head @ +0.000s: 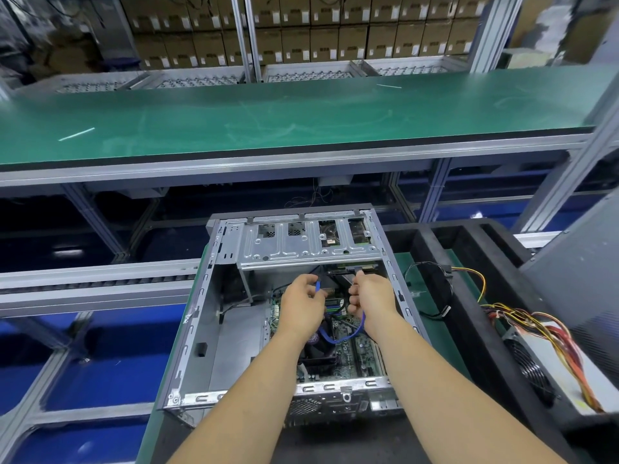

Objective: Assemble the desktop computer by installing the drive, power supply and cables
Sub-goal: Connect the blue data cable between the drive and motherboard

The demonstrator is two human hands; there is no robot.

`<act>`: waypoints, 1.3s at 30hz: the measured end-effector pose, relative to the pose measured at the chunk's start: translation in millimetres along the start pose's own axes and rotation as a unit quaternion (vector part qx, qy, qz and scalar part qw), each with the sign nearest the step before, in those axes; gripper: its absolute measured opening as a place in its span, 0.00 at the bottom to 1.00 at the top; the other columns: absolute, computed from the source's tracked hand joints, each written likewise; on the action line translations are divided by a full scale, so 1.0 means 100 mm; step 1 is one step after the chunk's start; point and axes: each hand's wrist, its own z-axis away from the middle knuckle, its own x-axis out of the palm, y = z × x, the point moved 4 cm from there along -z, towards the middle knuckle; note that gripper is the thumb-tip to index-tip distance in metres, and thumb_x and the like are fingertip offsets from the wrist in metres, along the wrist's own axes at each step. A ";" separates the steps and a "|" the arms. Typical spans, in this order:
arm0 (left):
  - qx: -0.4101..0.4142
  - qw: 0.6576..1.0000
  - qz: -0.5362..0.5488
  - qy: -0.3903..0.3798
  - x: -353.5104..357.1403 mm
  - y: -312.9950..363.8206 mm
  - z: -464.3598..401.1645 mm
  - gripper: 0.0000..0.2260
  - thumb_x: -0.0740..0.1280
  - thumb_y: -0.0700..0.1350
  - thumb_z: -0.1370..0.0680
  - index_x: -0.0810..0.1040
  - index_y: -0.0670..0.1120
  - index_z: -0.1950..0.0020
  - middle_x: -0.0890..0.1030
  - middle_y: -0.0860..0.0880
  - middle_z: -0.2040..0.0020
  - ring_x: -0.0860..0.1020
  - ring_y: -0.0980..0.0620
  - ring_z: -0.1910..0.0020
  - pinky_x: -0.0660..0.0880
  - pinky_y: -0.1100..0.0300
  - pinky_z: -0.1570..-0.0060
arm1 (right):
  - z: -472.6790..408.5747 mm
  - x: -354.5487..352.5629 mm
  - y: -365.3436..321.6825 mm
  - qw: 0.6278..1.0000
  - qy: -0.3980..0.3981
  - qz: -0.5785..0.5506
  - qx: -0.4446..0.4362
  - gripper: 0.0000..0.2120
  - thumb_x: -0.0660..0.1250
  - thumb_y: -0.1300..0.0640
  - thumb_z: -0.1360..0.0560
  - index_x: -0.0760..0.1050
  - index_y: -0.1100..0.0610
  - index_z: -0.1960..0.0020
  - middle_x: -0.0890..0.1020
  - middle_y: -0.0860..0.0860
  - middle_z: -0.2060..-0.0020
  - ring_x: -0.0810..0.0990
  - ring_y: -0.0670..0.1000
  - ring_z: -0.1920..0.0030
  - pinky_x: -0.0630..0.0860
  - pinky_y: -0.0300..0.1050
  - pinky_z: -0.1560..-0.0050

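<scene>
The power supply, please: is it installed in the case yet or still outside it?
Outside: the power supply lies right of the open case, its wires loose.

Both bare forearms reach forward from bottom edge, converging. Left hand (303, 304) knuckles up, fingers curled, pinching something thin and blue. Right hand (370, 294) just beside it, apart, fingers curled round the same blue strand.
</scene>
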 end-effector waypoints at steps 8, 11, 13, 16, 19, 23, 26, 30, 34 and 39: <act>-0.057 0.988 0.142 -0.008 -0.03 0.05 0.01 0.13 0.60 0.35 0.22 0.81 0.49 0.49 0.87 0.53 0.56 0.81 0.54 0.61 0.78 0.59 0.54 | 0.18 -0.16 0.12 0.988 -0.054 -0.079 0.124 0.16 0.52 0.60 0.20 0.78 0.63 0.47 0.78 0.56 0.66 0.70 0.51 0.73 0.66 0.43 0.71; -0.062 0.980 0.188 0.001 -0.08 0.03 -0.01 0.18 0.58 0.29 0.22 0.80 0.47 0.44 0.86 0.52 0.50 0.83 0.53 0.57 0.79 0.61 0.56 | 0.22 -0.12 0.19 0.971 -0.077 -0.138 0.181 0.10 0.52 0.67 0.20 0.72 0.65 0.47 0.74 0.58 0.63 0.70 0.53 0.71 0.69 0.44 0.74; -0.072 0.968 0.240 0.005 -0.11 0.00 -0.02 0.20 0.57 0.25 0.22 0.78 0.45 0.41 0.84 0.49 0.46 0.83 0.50 0.55 0.80 0.62 0.60 | 0.21 -0.13 0.21 0.977 -0.078 -0.073 0.183 0.08 0.56 0.67 0.20 0.74 0.66 0.49 0.75 0.59 0.62 0.72 0.54 0.69 0.74 0.47 0.69; -0.100 0.955 0.281 0.004 -0.11 -0.06 -0.06 0.20 0.57 0.24 0.22 0.76 0.42 0.39 0.81 0.46 0.44 0.83 0.46 0.50 0.81 0.61 0.56 | 0.18 -0.16 0.19 0.986 -0.058 0.100 0.122 0.11 0.60 0.67 0.22 0.81 0.63 0.51 0.82 0.58 0.60 0.76 0.53 0.67 0.75 0.46 0.62; -0.103 0.971 0.213 -0.028 -0.05 -0.08 -0.09 0.16 0.59 0.30 0.20 0.77 0.43 0.37 0.83 0.47 0.45 0.83 0.49 0.50 0.80 0.61 0.54 | 0.19 -0.14 0.17 0.986 -0.074 0.116 0.092 0.08 0.63 0.68 0.22 0.81 0.65 0.52 0.81 0.58 0.63 0.78 0.53 0.66 0.76 0.41 0.70; -0.046 0.992 0.035 -0.116 0.15 0.00 -0.04 0.14 0.59 0.37 0.20 0.76 0.52 0.40 0.84 0.52 0.45 0.81 0.54 0.51 0.76 0.59 0.52 | 0.21 -0.15 0.15 0.985 -0.094 0.145 0.017 0.05 0.66 0.67 0.22 0.80 0.60 0.52 0.78 0.55 0.68 0.74 0.51 0.71 0.73 0.40 0.73; -0.018 0.987 -0.016 -0.161 0.26 0.05 0.01 0.10 0.63 0.40 0.22 0.75 0.53 0.45 0.83 0.55 0.48 0.81 0.57 0.50 0.74 0.62 0.54 | 0.19 -0.16 0.14 0.979 -0.097 0.179 -0.002 0.09 0.65 0.66 0.22 0.81 0.55 0.48 0.76 0.50 0.76 0.71 0.48 0.78 0.69 0.39 0.75; 0.039 0.980 -0.020 -0.196 0.25 0.14 0.08 0.11 0.63 0.47 0.21 0.84 0.59 0.53 0.85 0.60 0.53 0.81 0.63 0.50 0.75 0.68 0.49 | 0.18 -0.15 0.14 0.989 -0.085 0.112 0.051 0.08 0.66 0.65 0.22 0.81 0.62 0.45 0.82 0.53 0.67 0.80 0.51 0.67 0.76 0.41 0.70; 0.059 0.973 0.014 -0.221 0.18 0.20 0.17 0.13 0.59 0.57 0.22 0.85 0.65 0.55 0.83 0.65 0.53 0.78 0.71 0.52 0.70 0.75 0.53 | 0.16 -0.15 0.12 0.993 -0.058 0.031 0.095 0.09 0.62 0.67 0.20 0.77 0.64 0.41 0.83 0.58 0.56 0.82 0.54 0.60 0.77 0.43 0.68; 0.067 0.972 -0.011 -0.223 0.13 0.14 0.18 0.13 0.69 0.68 0.30 0.81 0.64 0.51 0.83 0.62 0.51 0.80 0.65 0.51 0.73 0.64 0.50 | 0.14 -0.14 0.06 0.996 -0.050 0.059 0.049 0.14 0.58 0.70 0.22 0.75 0.59 0.42 0.83 0.60 0.52 0.82 0.56 0.60 0.81 0.47 0.64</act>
